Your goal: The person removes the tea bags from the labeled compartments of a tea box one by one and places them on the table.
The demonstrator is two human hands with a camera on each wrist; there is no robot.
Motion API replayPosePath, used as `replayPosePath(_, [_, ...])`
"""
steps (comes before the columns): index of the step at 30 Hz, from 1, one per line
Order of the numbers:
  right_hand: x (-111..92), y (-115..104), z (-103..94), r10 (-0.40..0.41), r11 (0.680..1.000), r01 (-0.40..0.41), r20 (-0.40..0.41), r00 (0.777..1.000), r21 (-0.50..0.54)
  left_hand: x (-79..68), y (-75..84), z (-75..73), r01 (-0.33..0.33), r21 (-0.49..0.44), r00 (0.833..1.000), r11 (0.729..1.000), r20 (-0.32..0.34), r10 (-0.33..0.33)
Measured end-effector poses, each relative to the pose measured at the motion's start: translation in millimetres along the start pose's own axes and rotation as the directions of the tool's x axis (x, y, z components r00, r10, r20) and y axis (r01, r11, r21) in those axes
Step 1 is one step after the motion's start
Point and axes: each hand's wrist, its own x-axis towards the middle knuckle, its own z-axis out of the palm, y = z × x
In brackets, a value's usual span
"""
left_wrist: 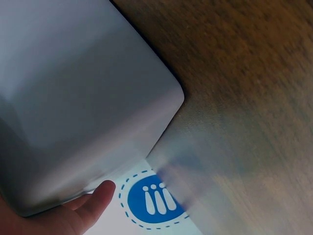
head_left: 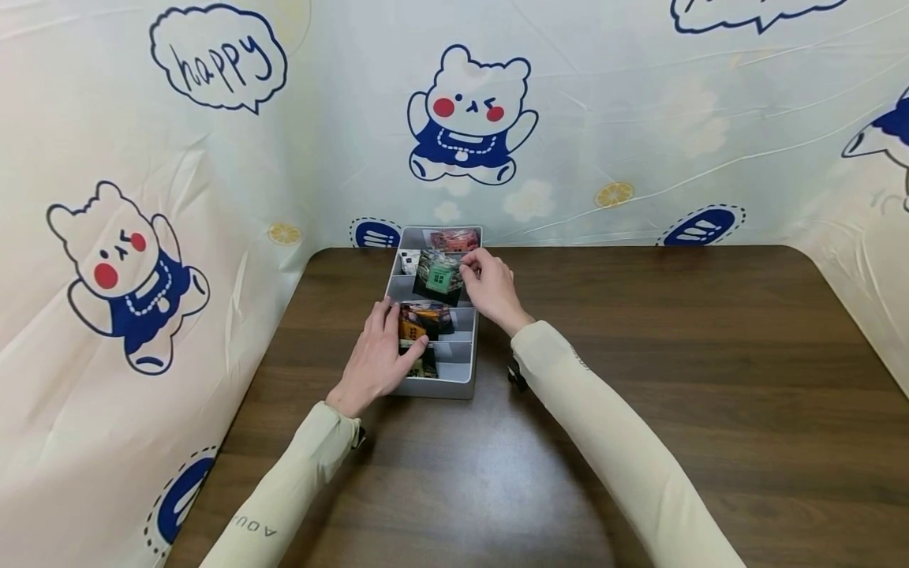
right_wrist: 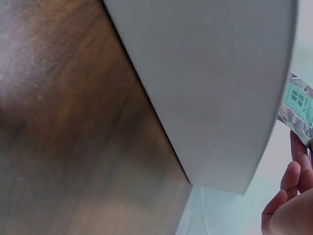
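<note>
A grey divided box (head_left: pixel 461 389) stands on the table with flat sachets in its compartments. My right hand (head_left: pixel 490 288) pinches the edge of a dark sachet with a green label (head_left: pixel 440 276), held tilted over the middle compartments. The green label of this sachet (right_wrist: pixel 299 103) also shows beyond the box wall in the right wrist view. My left hand (head_left: pixel 372 351) rests at the box's left rim, thumb reaching over the near compartments. Beneath it lie orange-and-dark sachets (head_left: pixel 433 318) and a dark sachet (head_left: pixel 424 364), partly covered. In the left wrist view the box's grey side (left_wrist: pixel 93 73) hides most of that hand.
Red sachets (head_left: pixel 454 240) lie in the farthest compartment, and white-and-black packets (head_left: pixel 409 262) in the one before it. The box stands near the far edge of the brown wooden table (head_left: pixel 675 355). A printed cloth (head_left: pixel 604 102) hangs behind and beside the table.
</note>
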Motion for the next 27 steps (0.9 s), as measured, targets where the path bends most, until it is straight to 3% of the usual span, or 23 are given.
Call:
replayPosePath(16, [6.1,4.6,-22.7,0.044,0.995,-0.036,-0.09,0.995,0.092,0.3,0.2,0.5,-0.002,0.001,1.0,1.0,-0.005,0.002])
replayPosePath(27, [9.7,19.2,-41.0,0.096,0.993,-0.083,-0.149,0.984,0.088,-0.1,0.6,0.7,-0.001,-0.006,1.0,1.0,-0.007,0.001])
